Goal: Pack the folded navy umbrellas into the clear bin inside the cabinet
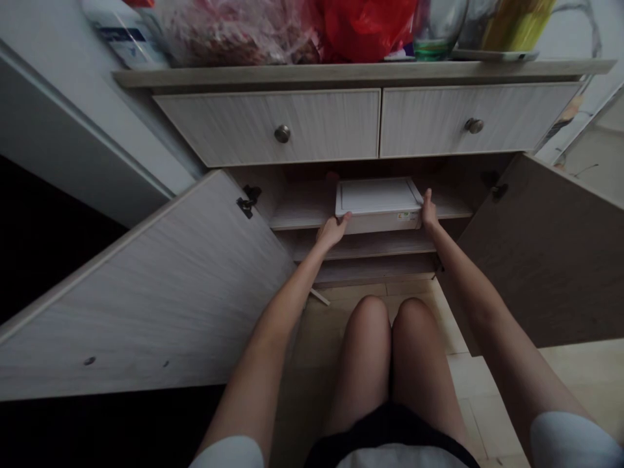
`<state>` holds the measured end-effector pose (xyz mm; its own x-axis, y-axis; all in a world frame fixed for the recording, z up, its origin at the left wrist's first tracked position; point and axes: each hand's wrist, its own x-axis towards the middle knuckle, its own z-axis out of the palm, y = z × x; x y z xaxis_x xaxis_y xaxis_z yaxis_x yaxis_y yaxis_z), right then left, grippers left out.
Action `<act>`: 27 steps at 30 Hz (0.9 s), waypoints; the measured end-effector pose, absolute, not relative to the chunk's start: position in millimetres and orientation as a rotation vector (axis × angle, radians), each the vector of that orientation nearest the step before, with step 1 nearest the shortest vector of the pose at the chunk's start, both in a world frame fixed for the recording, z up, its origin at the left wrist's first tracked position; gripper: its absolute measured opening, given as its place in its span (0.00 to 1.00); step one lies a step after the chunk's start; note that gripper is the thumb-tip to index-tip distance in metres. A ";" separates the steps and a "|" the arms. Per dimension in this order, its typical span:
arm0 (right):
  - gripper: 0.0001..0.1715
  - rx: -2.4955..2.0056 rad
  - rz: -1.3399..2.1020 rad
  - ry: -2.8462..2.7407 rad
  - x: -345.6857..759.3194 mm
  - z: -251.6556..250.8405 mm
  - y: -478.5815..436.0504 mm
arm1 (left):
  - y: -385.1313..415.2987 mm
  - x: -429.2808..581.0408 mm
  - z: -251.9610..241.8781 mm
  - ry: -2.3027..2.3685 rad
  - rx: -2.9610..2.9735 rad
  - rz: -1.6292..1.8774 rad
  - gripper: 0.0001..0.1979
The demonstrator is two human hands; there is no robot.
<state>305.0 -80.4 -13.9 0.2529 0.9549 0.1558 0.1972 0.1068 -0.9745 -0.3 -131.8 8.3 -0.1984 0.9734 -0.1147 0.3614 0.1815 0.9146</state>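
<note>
A white lidded box (377,195) with a small label on its front sits at the upper shelf (302,207) of the cabinet, its front jutting slightly past the shelf's edge. My left hand (333,231) grips the box's front left corner, thumb up by the lid's edge and fingers partly hidden beneath. At the front right side, my right hand (429,212) holds the box with the thumb pointing up; its other fingers are mostly hidden. The box looks roughly level, and its lid is on.
Both cabinet doors, left (160,305) and right (546,260), stand swung outward beside my arms. Two drawers with round knobs (282,134) are closed above. Plastic bags (368,26), a white bottle (127,36) and a glass (439,29) crowd the top. Lower shelves (375,244) lie beneath the box.
</note>
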 end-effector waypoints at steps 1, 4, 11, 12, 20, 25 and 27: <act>0.47 -1.396 0.707 -1.173 303.5 -13.6 -81.5 | -132.7 0.5 8.8 1.720 1.315 1.102 0.29; 0.43 -1.437 0.303 -1.243 295.9 -14.8 -99.9 | -144.2 4.1 5.8 1.654 1.506 1.409 0.33; 0.38 -1.419 -0.176 -2.092 266.4 -38.4 -158.2 | -162.5 13.8 -22.1 1.470 2.199 1.040 0.38; 0.38 -1.431 -0.196 -2.120 263.6 -41.7 -159.5 | -160.9 14.7 -25.7 1.490 2.238 1.024 0.39; 0.40 -1.495 -0.248 -2.109 257.8 -45.4 -144.4 | -144.8 19.8 -32.0 1.611 2.359 0.991 0.40; 0.40 -1.495 -0.258 -2.102 256.9 -42.7 -127.8 | -131.1 23.1 -23.8 1.609 2.347 0.984 0.41; 0.41 -1.490 -0.259 -2.106 257.5 -42.3 -119.0 | -125.7 24.3 -20.5 1.625 2.387 0.944 0.40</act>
<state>257.5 -119.0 -42.3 -0.2412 0.8128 0.5302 0.9172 0.3694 -0.1491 24.3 -125.7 -20.5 0.2366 0.8704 0.4317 0.8062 -0.4238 0.4127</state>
